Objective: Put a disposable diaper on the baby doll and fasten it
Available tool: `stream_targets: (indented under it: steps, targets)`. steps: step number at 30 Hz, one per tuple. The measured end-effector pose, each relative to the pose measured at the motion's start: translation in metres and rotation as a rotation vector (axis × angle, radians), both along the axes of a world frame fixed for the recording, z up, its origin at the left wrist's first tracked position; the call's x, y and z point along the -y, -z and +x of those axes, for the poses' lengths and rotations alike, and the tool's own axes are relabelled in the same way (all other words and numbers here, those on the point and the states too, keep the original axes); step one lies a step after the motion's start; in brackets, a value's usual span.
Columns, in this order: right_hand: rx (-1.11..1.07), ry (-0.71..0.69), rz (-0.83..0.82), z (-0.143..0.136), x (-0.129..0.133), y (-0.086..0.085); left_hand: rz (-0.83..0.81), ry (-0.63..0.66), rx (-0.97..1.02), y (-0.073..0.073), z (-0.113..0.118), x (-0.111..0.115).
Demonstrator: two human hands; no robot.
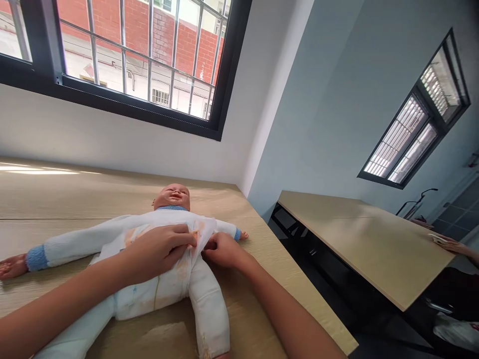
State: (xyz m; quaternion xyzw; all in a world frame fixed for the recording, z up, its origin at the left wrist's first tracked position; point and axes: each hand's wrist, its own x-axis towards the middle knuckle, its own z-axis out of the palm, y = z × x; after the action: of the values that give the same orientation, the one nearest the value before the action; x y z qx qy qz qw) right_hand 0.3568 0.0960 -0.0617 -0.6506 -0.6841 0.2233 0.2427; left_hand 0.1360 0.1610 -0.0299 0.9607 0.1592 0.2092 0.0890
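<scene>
A baby doll [172, 196] lies on its back on a wooden table, its head toward the window. It wears a white suit with blue cuffs [37, 258], arms spread wide. A white diaper [149, 296] with faint orange print is around its hips and belly. My left hand [160, 249] lies across the belly, thumb and fingers pinched on the diaper's edge. Close by, at the doll's hip, my right hand [222, 249] is closed on the thin white side of the diaper; its fingertips are partly hidden.
The pale wooden table [295, 289] ends at a slanting right edge, with a dark gap beyond. Across the gap stands a second table [348, 224], where another person's hand [447, 243] holds something pale. A barred window [149, 55] is in the wall behind.
</scene>
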Motion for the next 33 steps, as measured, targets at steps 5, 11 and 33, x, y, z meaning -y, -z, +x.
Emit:
stream_targets:
  steps: [5, 11, 33]
  targets:
    - [0.080, 0.064, 0.122, 0.003, -0.001, 0.004, -0.003, 0.002, 0.024, -0.002, 0.001, 0.001]
    - [0.131, 0.109, 0.155, 0.007, -0.003, 0.008, -0.012, -0.004, -0.045, -0.005, 0.000, 0.002]
    - [-0.481, 0.242, 0.011, 0.018, -0.017, 0.009, -0.008, -0.003, -0.041, -0.006, 0.000, 0.004]
